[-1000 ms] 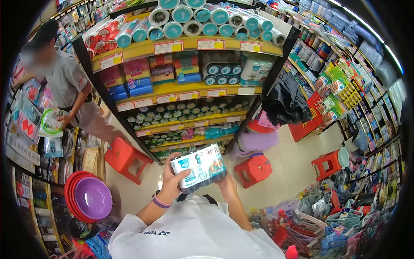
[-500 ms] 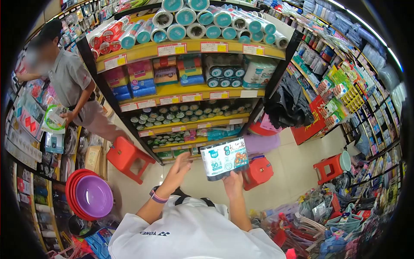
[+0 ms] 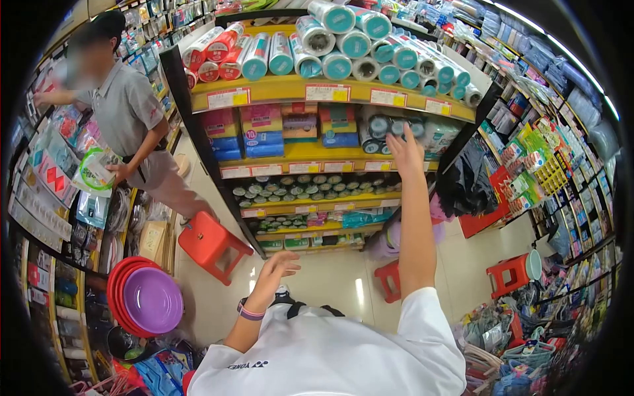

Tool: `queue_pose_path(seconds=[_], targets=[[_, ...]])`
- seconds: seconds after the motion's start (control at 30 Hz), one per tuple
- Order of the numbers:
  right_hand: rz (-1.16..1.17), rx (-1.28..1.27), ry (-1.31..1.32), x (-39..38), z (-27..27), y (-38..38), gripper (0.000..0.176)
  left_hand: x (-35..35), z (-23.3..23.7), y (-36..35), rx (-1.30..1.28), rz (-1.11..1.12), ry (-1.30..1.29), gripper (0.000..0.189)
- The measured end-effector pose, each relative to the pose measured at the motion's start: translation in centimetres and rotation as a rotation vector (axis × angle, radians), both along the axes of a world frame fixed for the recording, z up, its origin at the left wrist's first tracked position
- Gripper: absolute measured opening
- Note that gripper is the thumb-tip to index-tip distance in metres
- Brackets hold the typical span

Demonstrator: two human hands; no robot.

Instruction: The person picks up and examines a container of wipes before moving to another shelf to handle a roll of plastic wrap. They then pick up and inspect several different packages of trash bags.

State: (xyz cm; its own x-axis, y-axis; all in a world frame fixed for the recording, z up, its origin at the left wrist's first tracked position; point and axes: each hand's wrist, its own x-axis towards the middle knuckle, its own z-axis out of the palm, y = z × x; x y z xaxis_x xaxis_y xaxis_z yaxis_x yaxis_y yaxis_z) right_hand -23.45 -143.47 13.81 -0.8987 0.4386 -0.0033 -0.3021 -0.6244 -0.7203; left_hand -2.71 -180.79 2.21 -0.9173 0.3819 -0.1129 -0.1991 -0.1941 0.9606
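On the second shelf of the rack, my right hand is raised with fingers stretched out against a clear-wrapped pack of dark rolls with teal ends. A white pack stands just right of the fingers. My left hand hangs over the floor in front of my chest, fingers apart and nothing in it. Blue and pink packs stand further left on the same shelf. Above them, rolls with teal ends are piled on the top shelf.
At the left, a person in grey holds a green-and-white package. A red stool stands left of the rack, another red stool to its right. Purple and red basins are at lower left. Black plastic bags hang at the rack's right side.
My right hand has moved up and forward from my chest to the second shelf. The white-labelled pack it held is no longer in front of me. The view has shifted, with the rack further right.
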Motion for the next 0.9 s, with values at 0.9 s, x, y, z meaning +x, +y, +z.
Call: queue_pose_path(seconds=[0.9], targets=[[-0.17,0.678,-0.023,-8.1,-1.2,-10.7,0.038,-6.5,-1.7,-8.6,0.024,0.037,-0.057,0.031]])
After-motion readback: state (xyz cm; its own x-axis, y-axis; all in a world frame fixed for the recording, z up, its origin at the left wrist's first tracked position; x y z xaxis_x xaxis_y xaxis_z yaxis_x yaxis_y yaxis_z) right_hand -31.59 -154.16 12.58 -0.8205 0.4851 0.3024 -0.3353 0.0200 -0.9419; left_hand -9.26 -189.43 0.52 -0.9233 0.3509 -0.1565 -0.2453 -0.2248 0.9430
